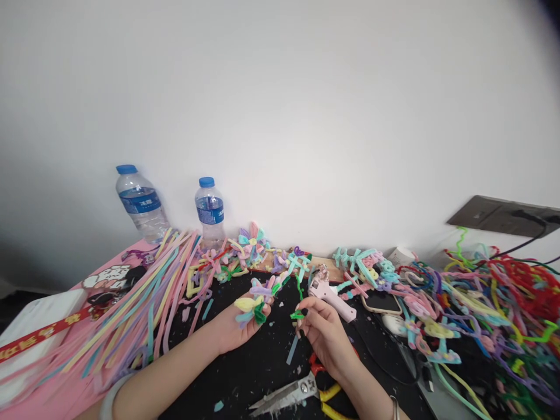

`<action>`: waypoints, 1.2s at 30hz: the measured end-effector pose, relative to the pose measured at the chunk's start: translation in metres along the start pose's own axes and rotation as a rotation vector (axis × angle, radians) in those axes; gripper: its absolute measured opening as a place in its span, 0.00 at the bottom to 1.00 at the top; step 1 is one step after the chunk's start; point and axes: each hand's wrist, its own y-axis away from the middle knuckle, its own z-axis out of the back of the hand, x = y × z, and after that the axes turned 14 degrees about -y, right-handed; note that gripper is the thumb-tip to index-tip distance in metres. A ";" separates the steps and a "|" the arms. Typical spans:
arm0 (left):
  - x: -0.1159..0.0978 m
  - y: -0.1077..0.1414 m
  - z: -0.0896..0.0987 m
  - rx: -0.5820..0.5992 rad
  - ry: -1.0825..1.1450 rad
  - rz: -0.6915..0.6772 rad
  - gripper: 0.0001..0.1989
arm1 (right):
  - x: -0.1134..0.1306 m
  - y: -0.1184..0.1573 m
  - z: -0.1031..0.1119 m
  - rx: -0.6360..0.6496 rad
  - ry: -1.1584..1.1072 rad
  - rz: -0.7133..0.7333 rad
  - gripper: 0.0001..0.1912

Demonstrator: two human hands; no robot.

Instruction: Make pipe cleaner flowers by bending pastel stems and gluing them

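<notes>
My left hand is closed around a pipe cleaner flower with yellow, blue and lilac petals and green bits. Beside it, my right hand pinches a green pipe cleaner, twisted at its lower end, between thumb and fingers. Scissors with yellow and red handles lie on the black mat under my right forearm. A pale glue stick rests just below my right fingertips. Behind that hand lies a light pink glue gun.
Two water bottles stand by the wall. Long pastel pipe cleaners spread over the left side, near a white box. A phone, a white mouse and tangled pipe cleaners fill the right. A wall socket has cables.
</notes>
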 end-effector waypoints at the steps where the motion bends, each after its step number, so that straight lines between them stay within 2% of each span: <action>1: 0.000 0.000 0.001 -0.005 0.009 0.001 0.10 | 0.000 0.000 0.000 -0.002 0.005 0.001 0.05; 9: 0.000 -0.001 0.003 -0.006 0.007 0.000 0.08 | 0.002 0.002 -0.001 -0.004 0.020 -0.018 0.05; 19: -0.001 0.000 0.001 -0.042 0.046 0.020 0.14 | 0.002 0.003 -0.002 -0.044 0.044 -0.038 0.11; 22: 0.000 0.001 0.002 0.001 0.039 0.035 0.15 | -0.001 0.002 0.000 -0.040 0.109 -0.006 0.09; 26: 0.001 0.002 0.003 0.091 -0.020 0.079 0.13 | -0.003 0.004 -0.001 0.031 0.225 0.097 0.05; 31: 0.003 0.002 0.003 0.207 -0.068 0.107 0.06 | -0.003 0.010 -0.008 0.048 0.290 0.157 0.06; 36: 0.006 -0.003 0.007 0.188 -0.187 0.093 0.04 | -0.004 0.012 -0.010 0.063 0.312 0.162 0.06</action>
